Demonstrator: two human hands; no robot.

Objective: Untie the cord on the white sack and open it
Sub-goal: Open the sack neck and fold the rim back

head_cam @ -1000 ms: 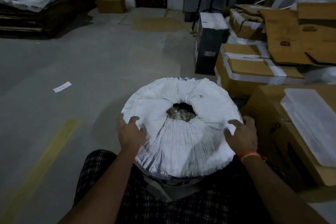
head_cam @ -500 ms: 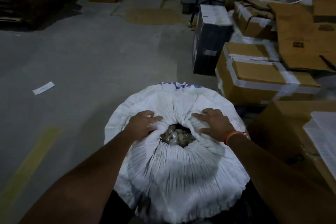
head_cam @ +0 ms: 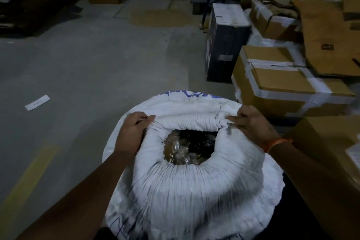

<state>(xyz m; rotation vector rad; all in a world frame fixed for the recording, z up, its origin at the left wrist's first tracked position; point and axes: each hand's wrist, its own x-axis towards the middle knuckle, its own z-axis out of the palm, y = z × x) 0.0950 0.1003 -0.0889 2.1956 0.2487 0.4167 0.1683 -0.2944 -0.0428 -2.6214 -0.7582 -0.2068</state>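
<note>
You are well into the opening: no cord shows around the neck of the white sack [head_cam: 194, 191] at lower centre, and its mouth gapes on clear-wrapped contents. Your left hand [head_cam: 132, 130] and right hand [head_cam: 253, 124] are set apart, each pinching the gathered rim at either side, so I judge only further widening remains. It stands on a grey concrete floor [head_cam: 97, 64], with taped cardboard boxes [head_cam: 282, 84] stacked at right.

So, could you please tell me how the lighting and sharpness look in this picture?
Head view: dim, bluish light; the white sack is brightest, both hands gripping its rim look fairly sharp, the boxes at right are smeared, and wide-angle bending shows at the edges.
</note>
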